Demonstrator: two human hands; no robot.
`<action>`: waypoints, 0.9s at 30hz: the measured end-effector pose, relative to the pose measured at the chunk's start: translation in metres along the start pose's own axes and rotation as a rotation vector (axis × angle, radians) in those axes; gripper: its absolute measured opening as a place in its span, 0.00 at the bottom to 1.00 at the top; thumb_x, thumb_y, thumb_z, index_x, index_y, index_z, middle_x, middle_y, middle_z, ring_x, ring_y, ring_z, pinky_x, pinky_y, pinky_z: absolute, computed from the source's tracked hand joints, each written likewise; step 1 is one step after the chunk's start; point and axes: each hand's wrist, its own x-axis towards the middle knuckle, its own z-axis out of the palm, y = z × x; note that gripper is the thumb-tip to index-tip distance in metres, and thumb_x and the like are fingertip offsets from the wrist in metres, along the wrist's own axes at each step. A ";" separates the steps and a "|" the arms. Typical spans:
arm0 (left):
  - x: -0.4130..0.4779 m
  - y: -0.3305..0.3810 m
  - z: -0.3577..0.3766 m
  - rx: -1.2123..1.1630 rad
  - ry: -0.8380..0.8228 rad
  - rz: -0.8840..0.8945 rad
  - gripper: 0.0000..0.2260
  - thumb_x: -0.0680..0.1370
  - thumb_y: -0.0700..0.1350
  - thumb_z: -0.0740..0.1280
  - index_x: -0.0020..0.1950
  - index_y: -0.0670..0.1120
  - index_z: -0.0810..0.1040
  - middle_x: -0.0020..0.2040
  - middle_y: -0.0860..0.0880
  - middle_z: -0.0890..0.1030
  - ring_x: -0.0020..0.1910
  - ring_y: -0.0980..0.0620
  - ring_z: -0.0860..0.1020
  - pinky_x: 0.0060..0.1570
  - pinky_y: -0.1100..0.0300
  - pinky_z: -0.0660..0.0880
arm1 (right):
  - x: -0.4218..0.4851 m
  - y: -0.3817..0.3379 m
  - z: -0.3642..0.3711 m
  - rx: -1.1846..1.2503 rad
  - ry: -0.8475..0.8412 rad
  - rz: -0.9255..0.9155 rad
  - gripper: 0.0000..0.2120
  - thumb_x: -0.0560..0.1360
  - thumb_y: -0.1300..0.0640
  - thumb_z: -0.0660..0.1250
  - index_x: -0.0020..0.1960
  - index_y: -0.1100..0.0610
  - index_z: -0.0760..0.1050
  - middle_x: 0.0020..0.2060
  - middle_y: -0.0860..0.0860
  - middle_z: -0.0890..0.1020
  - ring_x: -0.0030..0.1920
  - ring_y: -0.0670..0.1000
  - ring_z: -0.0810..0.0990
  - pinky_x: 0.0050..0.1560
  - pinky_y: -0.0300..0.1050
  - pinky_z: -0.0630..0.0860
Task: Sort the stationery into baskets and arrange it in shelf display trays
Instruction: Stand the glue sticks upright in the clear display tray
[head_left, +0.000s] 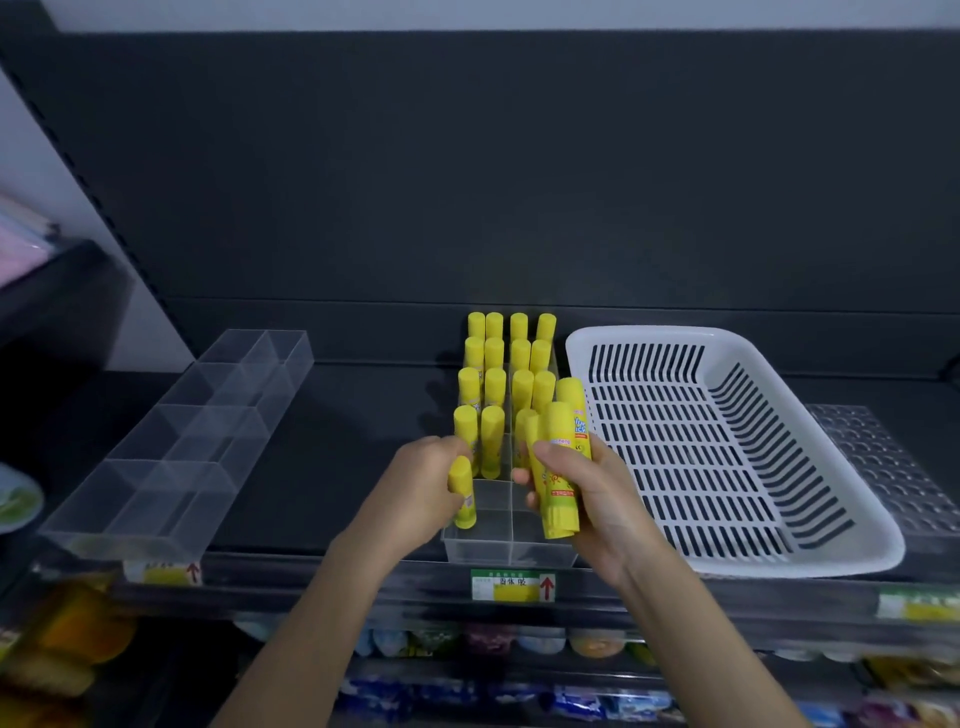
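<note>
Hard to count the bundle of glue sticks (560, 512) clamped in the right hand (597, 499): at least three. Pinched upright in the left hand (415, 493), just one glue stick (462, 483), low over the front-left compartment of the clear display tray (509, 558). Behind both hands, rows of standing sticks (501, 364), the nearest partly hidden. Just right of the tray, a white basket (649, 333); beyond it a perforated holder (878, 457), partly covered. Well left on the shelf (337, 441), another divided tray (156, 535). Lower-shelf goods too blurred to identify.
</note>
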 end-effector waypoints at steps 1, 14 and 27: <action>0.000 -0.001 0.002 -0.005 0.011 0.003 0.15 0.70 0.35 0.71 0.54 0.47 0.77 0.43 0.51 0.73 0.38 0.53 0.72 0.34 0.63 0.69 | -0.001 0.001 -0.001 0.005 -0.001 0.006 0.19 0.65 0.59 0.75 0.54 0.59 0.77 0.44 0.57 0.83 0.39 0.54 0.82 0.34 0.44 0.78; -0.009 0.032 -0.019 -0.298 0.219 0.082 0.14 0.78 0.48 0.66 0.63 0.52 0.78 0.51 0.61 0.77 0.49 0.65 0.75 0.46 0.75 0.69 | -0.008 0.002 -0.002 -0.008 -0.082 0.045 0.19 0.67 0.59 0.74 0.56 0.61 0.76 0.47 0.59 0.83 0.41 0.55 0.83 0.34 0.44 0.78; 0.009 0.053 -0.019 -0.724 0.041 -0.013 0.05 0.77 0.42 0.69 0.48 0.52 0.80 0.42 0.52 0.85 0.42 0.57 0.83 0.41 0.68 0.77 | 0.001 -0.007 -0.005 0.056 -0.013 -0.012 0.10 0.73 0.66 0.67 0.53 0.67 0.79 0.49 0.66 0.82 0.47 0.61 0.83 0.45 0.52 0.81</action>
